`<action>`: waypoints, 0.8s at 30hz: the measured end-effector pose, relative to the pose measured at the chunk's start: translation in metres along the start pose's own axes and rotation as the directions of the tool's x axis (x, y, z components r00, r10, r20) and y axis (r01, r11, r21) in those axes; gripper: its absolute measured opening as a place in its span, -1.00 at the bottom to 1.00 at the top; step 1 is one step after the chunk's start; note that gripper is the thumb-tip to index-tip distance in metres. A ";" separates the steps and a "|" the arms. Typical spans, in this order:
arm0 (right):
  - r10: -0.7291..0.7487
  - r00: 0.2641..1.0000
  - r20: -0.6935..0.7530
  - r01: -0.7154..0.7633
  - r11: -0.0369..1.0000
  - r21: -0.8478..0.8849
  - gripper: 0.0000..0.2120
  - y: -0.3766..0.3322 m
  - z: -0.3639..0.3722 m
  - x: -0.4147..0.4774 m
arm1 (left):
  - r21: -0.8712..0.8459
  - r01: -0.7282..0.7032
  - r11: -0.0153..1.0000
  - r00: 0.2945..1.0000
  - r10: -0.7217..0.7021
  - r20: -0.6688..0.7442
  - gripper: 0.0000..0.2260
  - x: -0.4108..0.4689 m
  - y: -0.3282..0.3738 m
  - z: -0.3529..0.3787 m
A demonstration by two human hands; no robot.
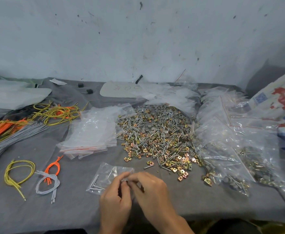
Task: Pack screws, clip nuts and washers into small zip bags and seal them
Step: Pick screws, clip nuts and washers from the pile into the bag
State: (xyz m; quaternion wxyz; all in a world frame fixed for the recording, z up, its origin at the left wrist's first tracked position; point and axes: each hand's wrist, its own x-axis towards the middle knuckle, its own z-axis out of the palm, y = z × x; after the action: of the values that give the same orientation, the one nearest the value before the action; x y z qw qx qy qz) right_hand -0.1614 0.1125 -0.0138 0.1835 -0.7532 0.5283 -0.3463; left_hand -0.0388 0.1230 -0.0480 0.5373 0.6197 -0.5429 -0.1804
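At the near edge of the grey cloth-covered tabletop [206,205], the left hand [115,200] and the right hand [149,188] meet fingertip to fingertip over one end of a small clear plastic zip bag [107,176]. Each grip is drawn down to a narrow pinch, fingers curled, and both appear to have hold of the bag's right-hand edge. A small dark spot shows between the tips; whether it is a part or only shadow I cannot tell.

The bag lies flat on the cloth and stretches leftward from the grip, its long axis running from near-left to far-right. A few long silver screws [94,183] rest at its left end, so the mouth is probably the end under the fingers. I can make out no clip nuts or washers inside.

The mixed heap of silver screws, brass-coloured clip nuts and grey round washers [155,132] lies beyond the hands and to their right, apart from the bag, with stray pieces trailing toward the near side. The right hand is the nearer one, so a reach forward and right would likely fall to it while the left minds the mouth.

A stack of empty clear zip bags [89,132] sits left of the heap, filled clear bags [231,149] lie to its right, and yellow, orange and grey cords [20,124] lie far left.
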 end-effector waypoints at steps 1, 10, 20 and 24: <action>-0.011 1.000 -0.011 0.010 1.000 -0.004 -0.89 -0.001 0.001 -0.001 | -0.008 0.010 1.000 1.000 -0.010 -0.010 -0.70 0.001 0.001 0.000; -0.081 0.993 0.081 0.087 0.993 -0.080 -0.76 0.009 0.011 0.002 | -0.020 0.084 0.996 0.996 -0.084 0.007 -0.57 0.000 0.001 -0.002; -0.013 1.000 -0.027 0.012 0.999 -0.042 -0.85 0.041 -0.037 0.058 | -0.013 0.038 0.999 0.999 -0.038 0.013 -0.58 -0.001 0.004 0.001; 0.115 0.993 0.013 -0.112 0.981 -0.156 -0.86 0.071 -0.056 0.130 | -0.004 0.033 0.999 0.999 -0.033 0.001 -0.54 -0.001 0.003 0.003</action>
State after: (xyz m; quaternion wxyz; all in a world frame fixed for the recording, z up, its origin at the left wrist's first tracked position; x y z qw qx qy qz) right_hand -0.2230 -0.0292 0.0221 0.1496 -0.7375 0.5938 -0.2850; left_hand -0.0430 0.1234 -0.0468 0.5351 0.6273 -0.5327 -0.1906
